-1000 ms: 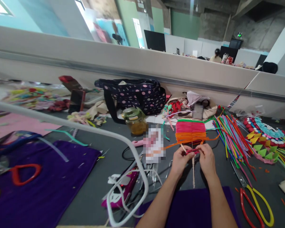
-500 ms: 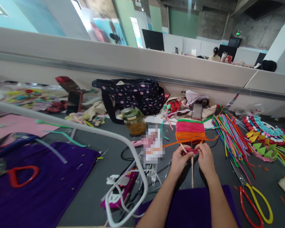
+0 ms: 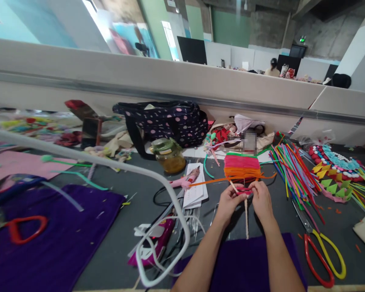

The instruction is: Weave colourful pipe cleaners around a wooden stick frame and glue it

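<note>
A panel of pink and orange pipe cleaners [image 3: 242, 165] lies in front of me, with a green strand along its far edge. At its near edge both my hands are closed on a short magenta pipe cleaner [image 3: 244, 190]. My left hand [image 3: 231, 199] pinches its left part, thumb reaching toward the middle. My right hand [image 3: 261, 198] grips its right end with the fingertips. A pale twisted strand [image 3: 247, 219] hangs down between the hands. One long orange pipe cleaner [image 3: 211, 181] runs out to the left of the panel. The fingers partly hide the magenta piece.
Loose coloured pipe cleaners [image 3: 295, 174] and red-and-yellow scissors [image 3: 312, 233] lie at the right. Leftward are a pink glue gun [image 3: 185, 180], a glass jar [image 3: 167, 156], a magenta tool [image 3: 158, 243] and a white curved tube [image 3: 167, 184]. A patterned bag [image 3: 170, 121] stands behind.
The whole view has shifted slightly. Both hands stay at the near edge of the panel, gripping the magenta pipe cleaner, with the right fingers moved a little.
</note>
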A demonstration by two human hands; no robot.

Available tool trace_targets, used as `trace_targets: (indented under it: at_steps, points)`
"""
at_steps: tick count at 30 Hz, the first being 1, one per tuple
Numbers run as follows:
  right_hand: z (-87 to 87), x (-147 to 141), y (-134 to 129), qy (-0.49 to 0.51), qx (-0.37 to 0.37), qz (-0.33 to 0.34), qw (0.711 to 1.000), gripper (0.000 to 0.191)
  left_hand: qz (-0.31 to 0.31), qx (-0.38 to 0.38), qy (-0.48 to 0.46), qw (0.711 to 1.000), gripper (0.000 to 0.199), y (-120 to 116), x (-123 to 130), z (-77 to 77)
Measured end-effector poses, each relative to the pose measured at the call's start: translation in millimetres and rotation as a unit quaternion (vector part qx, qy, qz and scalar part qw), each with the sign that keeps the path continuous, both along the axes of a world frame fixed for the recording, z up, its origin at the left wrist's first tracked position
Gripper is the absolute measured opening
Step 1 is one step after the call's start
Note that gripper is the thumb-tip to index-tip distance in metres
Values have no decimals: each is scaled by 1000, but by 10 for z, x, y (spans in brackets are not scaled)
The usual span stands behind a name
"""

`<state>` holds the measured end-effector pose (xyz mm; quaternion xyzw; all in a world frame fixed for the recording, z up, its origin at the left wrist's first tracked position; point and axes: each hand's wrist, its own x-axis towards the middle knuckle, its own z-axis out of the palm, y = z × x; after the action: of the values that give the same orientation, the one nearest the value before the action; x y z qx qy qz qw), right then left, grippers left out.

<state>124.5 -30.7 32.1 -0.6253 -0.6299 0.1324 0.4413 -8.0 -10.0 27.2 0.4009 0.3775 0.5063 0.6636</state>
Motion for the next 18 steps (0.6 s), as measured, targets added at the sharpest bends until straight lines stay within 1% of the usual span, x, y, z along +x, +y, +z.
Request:
trace_targets:
  at_steps: [2,7,10,14,16,18]
  points:
    - [-2,5,3,0,2,-2,1000,25,2,3,1,1000,43,2,2,-7]
    - [16,-9,-2,3,3,-2,1000,25,33,18,6,999,44,6,3,-25]
    - [28,-27,-11,7,-1,-2,1000,25,40,31,7,999,46,7,6,-41]
    - [13,-20,-14,25,-6,-40,999,23,42,42,11,998,47,11,13,-72]
    - [-6,-2,-9,41,-5,-59,997,22,43,35,6,998,47,16,13,-85]
    - [-26,13,-2,57,-7,-63,996,21,49,25,-5,998,48,21,12,-91]
